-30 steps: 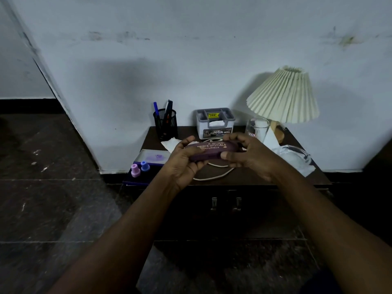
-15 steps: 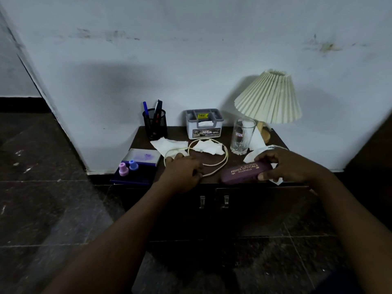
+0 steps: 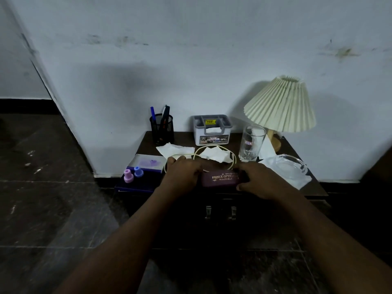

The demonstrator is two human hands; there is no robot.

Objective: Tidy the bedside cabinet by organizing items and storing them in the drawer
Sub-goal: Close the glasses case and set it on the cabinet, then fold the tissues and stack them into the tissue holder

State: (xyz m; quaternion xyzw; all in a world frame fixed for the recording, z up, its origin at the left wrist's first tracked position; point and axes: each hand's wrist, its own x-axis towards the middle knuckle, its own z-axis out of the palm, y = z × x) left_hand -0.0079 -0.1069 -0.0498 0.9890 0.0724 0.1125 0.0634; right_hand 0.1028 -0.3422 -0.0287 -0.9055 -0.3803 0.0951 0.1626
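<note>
A purple spectacle case (image 3: 220, 179) printed "PRINCE OPTICALS" lies at the front edge of the dark wooden bedside cabinet (image 3: 316, 188). My right hand (image 3: 262, 182) grips its right end, fingers curled over the top. My left hand (image 3: 182, 177) lies palm down on a cream cable (image 3: 233, 160) looped on the top, and its thumb side is against the case's left end. Its thumb is hidden. Below the hands, the drawer front (image 3: 220, 200) with two metal handles is closed.
Two crumpled tissues (image 3: 174, 150) lie behind my hands. At the back stand a black pen holder (image 3: 162, 128), a grey tissue box (image 3: 212, 130), a drinking glass (image 3: 252, 143) and a pleated lamp (image 3: 280, 105). A glass ashtray (image 3: 290, 164) sits on the right. A blue box (image 3: 146, 164) with two small bottles overhangs the left edge.
My left hand let go of the case and dropped onto the cable. My right hand lowered the case to the cabinet's front right, then slid it left against my left hand.
</note>
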